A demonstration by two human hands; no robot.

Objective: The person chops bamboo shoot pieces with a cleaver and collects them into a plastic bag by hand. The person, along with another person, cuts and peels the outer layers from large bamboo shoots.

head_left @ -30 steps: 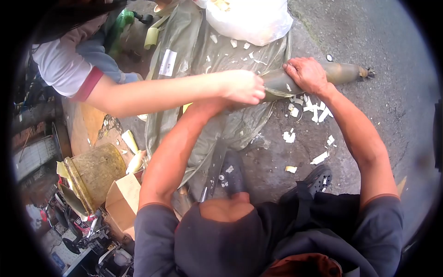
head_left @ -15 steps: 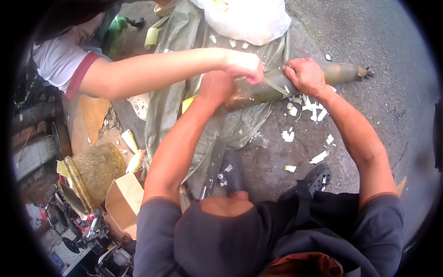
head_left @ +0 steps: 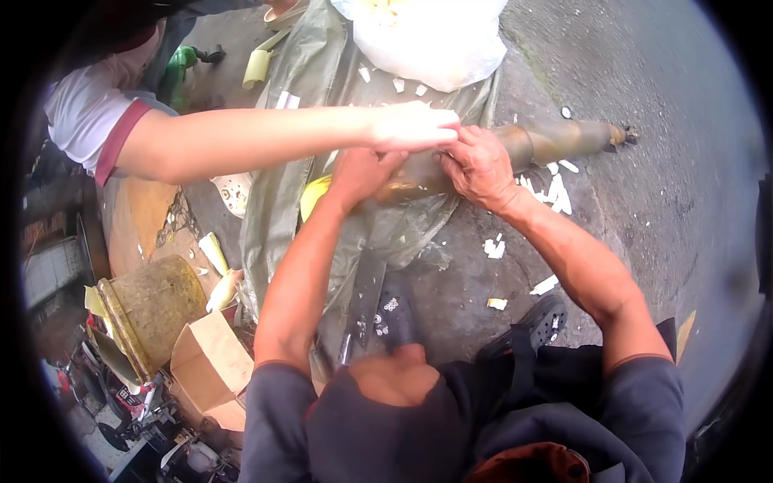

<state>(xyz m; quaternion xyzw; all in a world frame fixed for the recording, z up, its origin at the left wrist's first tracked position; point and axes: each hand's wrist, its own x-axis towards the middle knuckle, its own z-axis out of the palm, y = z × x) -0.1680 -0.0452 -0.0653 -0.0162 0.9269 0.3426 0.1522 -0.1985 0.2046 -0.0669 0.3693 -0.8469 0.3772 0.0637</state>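
Observation:
A long brown-green bamboo shoot [head_left: 564,142] lies across the plastic sheet and the ground, its tip to the right. My left hand [head_left: 361,174] is curled on its cut left end, beside a yellow piece [head_left: 314,196]. My right hand [head_left: 481,169] is bent over the middle of the shoot, thumb and fingers pinched together; what they hold is too small to make out. A co-worker's hand [head_left: 415,127] reaches in from the left, just above my hands, touching or nearly touching my right fingers.
A white plastic bag [head_left: 431,44] stands at the top on the sheet [head_left: 282,173]. White scraps [head_left: 555,193] lie on the ground. At lower left are a dirty bucket [head_left: 157,310] and a cardboard box [head_left: 211,362]. A knife blade [head_left: 368,286] is near my foot.
My right hand has moved left along the shoot, from a flat grip to a pinch near my left hand. The co-worker's hand stays close above. The whole view has shifted slightly.

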